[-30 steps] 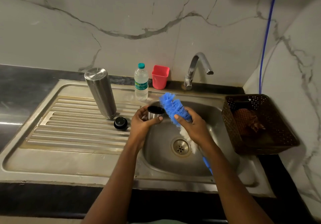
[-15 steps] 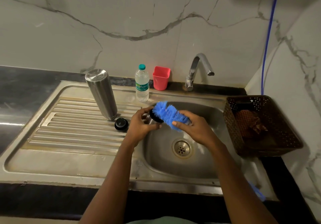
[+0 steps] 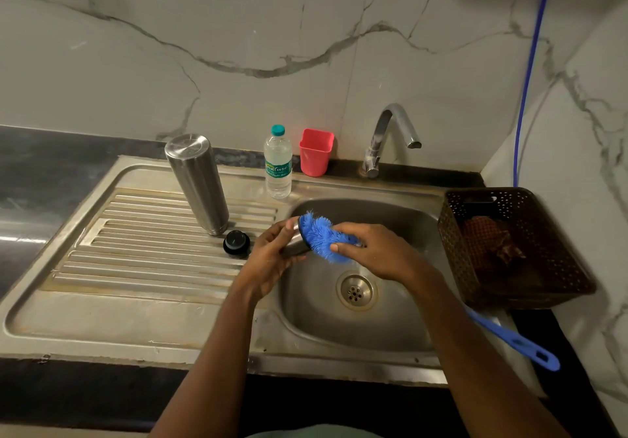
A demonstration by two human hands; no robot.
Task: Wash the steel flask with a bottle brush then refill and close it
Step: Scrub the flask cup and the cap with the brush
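**Scrubbing the flask's small cup over the basin**

Gripping a small steel cup [image 3: 294,246] in the left hand [image 3: 272,262], curled round its wall, mouth turned to the right. Pinching the bottle brush [image 3: 321,237] in the right hand [image 3: 377,254], far forward at the base of the blue bristles, thumb pressed on the near side. Pushing the bristle head against the cup's mouth, above the sink [image 3: 390,220]. Leaving the long blue handle [image 3: 513,340] to trail back under the right forearm.

Keeping the steel flask [image 3: 197,182] out of hand for now: parked on the drainboard [image 3: 136,257], left of the basin, seemingly mouth down, with a black stopper [image 3: 237,243] just beside its lower end.

Expect a rigid, smooth flask body, slick once wet. Probably light while empty, and a good deal heavier after refilling. Best taken round the middle with a full wrap of the fingers, held low over the basin in case of a slip. Treat the cup likewise: hard, thin and slippery, so hold by the wall, not the rim.

Count on soft, springy bristles folding to pass a narrow neck, and on a stiff handle for reaching the bottom. Shift the grip well back along that handle for the deep body.
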